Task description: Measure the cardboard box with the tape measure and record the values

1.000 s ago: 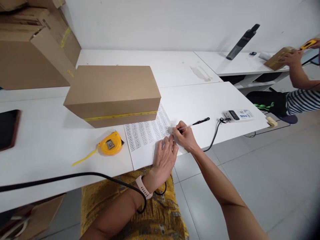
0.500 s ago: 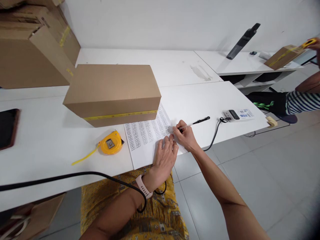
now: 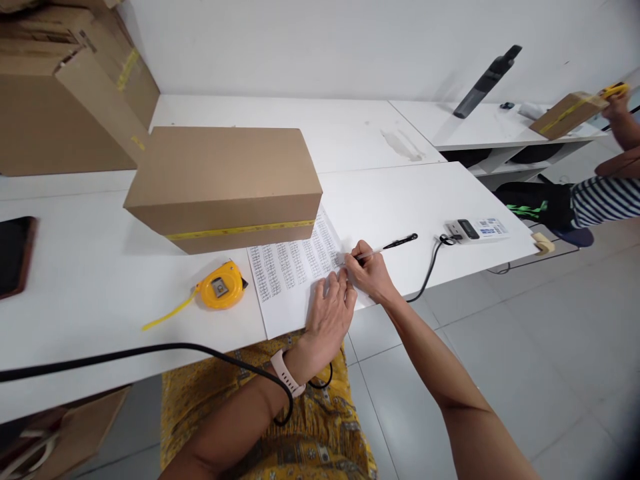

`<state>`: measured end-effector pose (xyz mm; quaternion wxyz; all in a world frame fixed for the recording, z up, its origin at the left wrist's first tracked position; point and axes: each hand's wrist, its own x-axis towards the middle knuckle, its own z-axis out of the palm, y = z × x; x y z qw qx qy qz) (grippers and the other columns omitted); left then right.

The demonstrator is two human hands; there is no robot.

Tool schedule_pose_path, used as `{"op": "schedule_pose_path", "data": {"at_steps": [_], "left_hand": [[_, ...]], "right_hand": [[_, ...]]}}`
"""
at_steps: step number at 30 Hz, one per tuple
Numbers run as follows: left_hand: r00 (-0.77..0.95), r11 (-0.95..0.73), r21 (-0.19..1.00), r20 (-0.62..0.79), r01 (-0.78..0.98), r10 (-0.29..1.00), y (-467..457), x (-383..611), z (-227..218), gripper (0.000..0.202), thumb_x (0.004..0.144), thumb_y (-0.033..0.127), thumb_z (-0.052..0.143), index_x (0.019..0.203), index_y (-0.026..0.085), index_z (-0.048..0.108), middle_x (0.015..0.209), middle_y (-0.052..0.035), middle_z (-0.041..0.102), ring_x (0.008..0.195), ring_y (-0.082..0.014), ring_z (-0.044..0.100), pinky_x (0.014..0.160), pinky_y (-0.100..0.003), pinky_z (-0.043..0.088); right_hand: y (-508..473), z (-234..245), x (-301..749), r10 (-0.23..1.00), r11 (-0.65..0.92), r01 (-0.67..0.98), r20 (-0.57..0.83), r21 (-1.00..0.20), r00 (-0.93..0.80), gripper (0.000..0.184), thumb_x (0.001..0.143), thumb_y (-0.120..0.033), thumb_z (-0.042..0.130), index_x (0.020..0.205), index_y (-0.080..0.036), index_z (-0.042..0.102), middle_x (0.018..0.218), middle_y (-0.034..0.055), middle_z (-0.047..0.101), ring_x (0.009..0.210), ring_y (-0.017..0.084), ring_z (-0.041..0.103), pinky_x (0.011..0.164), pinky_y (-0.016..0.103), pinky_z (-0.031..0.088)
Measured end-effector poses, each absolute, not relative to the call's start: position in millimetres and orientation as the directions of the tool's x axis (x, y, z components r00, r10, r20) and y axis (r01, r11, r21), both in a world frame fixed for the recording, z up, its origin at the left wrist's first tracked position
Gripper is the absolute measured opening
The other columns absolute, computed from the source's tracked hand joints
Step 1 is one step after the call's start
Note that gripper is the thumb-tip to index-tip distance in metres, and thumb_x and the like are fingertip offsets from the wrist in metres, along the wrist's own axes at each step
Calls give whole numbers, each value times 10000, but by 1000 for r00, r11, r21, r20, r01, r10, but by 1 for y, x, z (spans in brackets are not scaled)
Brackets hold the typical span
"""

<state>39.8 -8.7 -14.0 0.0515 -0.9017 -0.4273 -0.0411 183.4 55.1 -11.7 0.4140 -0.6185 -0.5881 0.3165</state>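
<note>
My right hand (image 3: 369, 270) is closed around a pen (image 3: 395, 244), its tip down by the columns of handwriting on a white sheet of paper (image 3: 290, 310). Flat on the lower part of that sheet lies my left hand (image 3: 331, 303), fingers stretched out and close to the right hand. A cardboard box (image 3: 230, 167) with a yellow measuring tape strip along its front side stands over the paper's upper part and hides it. Left of the paper is a yellow tape measure (image 3: 220, 285) with a short length of blade pulled out.
A phone (image 3: 17, 257) lies at the left edge, below large cardboard boxes (image 3: 65, 113). A black cable (image 3: 150, 348) crosses the table front. To the right are a power bank (image 3: 467, 230) and a dark bottle (image 3: 485, 83); beyond, another person's hand (image 3: 617, 107) holds a tape measure at a box.
The far end of my pen has shifted slightly left and down, while both hands stay almost in place. At the right, the other person's hand and tape measure have moved a little.
</note>
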Motion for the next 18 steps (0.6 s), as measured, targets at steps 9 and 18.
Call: {"op": "schedule_pose_path", "data": {"at_steps": [9,18], "left_hand": [[631,-634,-6,106,773,769,-9,39,-12,433,997,127,429,1409,76,552,1574,-189,442,1422,-326,448,1143,-492,393],[632,-643,91,126,760,764,-9,36,-14,440,955,98,484,1390,39,520,1596,-238,383,1440,-361,419,1140,-514,389]], "right_hand": [[56,-16,185,988,51,446,111,-894,110,216,851,-278,573,690,-239,434,567,-65,409,531,111,373,521,275,291],[62,-19,195,895,104,557,322,-824,309,180,978,-405,501,995,-236,560,886,15,577,722,160,505,680,304,424]]}}
